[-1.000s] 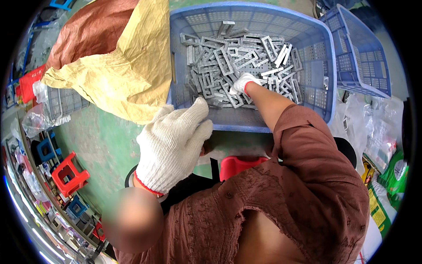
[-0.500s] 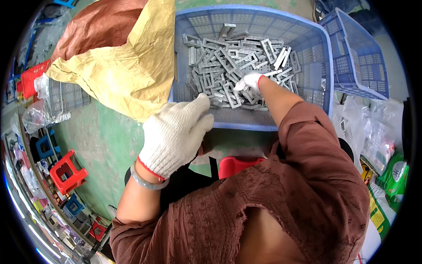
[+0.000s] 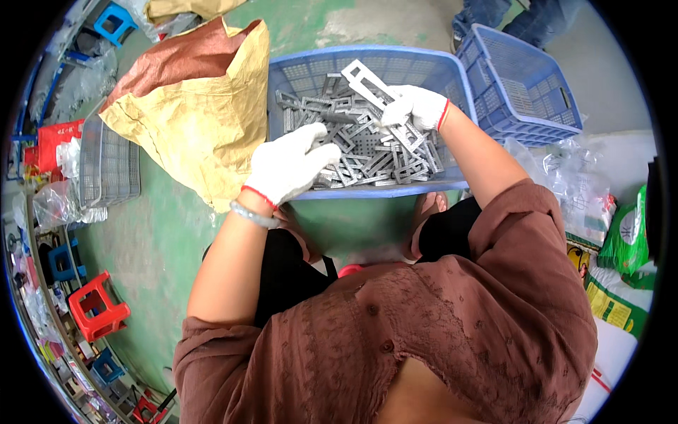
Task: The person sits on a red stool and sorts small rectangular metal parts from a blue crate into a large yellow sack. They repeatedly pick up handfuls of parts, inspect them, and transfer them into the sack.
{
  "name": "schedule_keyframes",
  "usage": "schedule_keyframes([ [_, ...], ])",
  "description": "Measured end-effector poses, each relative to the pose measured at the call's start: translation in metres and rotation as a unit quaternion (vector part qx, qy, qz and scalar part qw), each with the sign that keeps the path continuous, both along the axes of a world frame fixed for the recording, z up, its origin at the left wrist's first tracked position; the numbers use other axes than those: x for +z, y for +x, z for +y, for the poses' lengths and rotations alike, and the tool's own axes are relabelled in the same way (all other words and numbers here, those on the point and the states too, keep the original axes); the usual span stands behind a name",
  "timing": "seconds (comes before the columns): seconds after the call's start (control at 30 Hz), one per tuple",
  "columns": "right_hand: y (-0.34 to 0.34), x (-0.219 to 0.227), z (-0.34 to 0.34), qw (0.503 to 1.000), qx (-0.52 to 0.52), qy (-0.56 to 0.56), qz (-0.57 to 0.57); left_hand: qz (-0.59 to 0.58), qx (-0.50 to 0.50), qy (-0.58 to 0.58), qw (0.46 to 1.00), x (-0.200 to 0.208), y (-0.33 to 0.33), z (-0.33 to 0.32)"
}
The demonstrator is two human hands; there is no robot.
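Note:
A blue plastic crate (image 3: 367, 191) in front of me holds a heap of grey metal rectangular frames (image 3: 353, 159). My right hand (image 3: 421, 107), in a white knit glove with a red cuff, is closed on a bright metal frame (image 3: 364, 76) raised above the heap and tilted up to the left. Another frame lies just under its fingers; whether it is gripped too I cannot tell. My left hand (image 3: 286, 161), gloved the same way, hovers over the crate's near left corner. Its thumb and fingers are apart, with nothing visible between them.
A yellow sack (image 3: 205, 120) with a reddish-brown inside stands against the crate's left side. Another blue crate (image 3: 522, 85) sits at the far right, with a person's legs (image 3: 540, 25) behind it. Plastic bags lie at right. Red stool (image 3: 99, 307) and shelving stand at left.
My right hand has come up out of the heap with a metal frame in it. My left hand has shifted slightly over the crate's edge. The view has tilted, showing more floor beyond.

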State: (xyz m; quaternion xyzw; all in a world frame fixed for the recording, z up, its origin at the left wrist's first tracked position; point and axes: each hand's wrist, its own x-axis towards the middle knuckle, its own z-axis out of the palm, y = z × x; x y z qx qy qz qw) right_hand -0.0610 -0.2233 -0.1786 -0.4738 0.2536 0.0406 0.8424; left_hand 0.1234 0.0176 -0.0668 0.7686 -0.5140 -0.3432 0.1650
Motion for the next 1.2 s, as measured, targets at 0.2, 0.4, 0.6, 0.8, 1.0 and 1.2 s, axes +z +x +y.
schedule_keyframes([
  [0.2, -0.021, 0.094, 0.046, 0.980, -0.041, 0.026, -0.195, 0.363, 0.055, -0.034, 0.930, -0.018, -0.023, -0.020],
  [0.4, -0.041, 0.130, 0.097, 0.945, -0.171, 0.032, -0.277, 0.597, 0.019, -0.070, 0.799, -0.001, -0.071, -0.006],
  [0.6, -0.047, 0.122, 0.120, 0.911, -0.192, 0.088, -0.355, 0.599, 0.009, -0.140, 0.788, 0.010, -0.090, -0.001],
  [0.8, -0.054, 0.135, 0.122, 0.897, -0.186, 0.130, -0.380, 0.595, 0.015, -0.220, 0.773, 0.017, -0.089, 0.005],
  [1.0, -0.053, 0.129, 0.113, 0.892, -0.177, 0.141, -0.391, 0.742, 0.028, -0.172, 0.648, 0.000, -0.079, 0.002],
  [1.2, -0.050, 0.137, 0.117, 0.891, -0.182, 0.142, -0.392, 0.773, 0.028, -0.157, 0.613, 0.001, -0.075, 0.000],
])
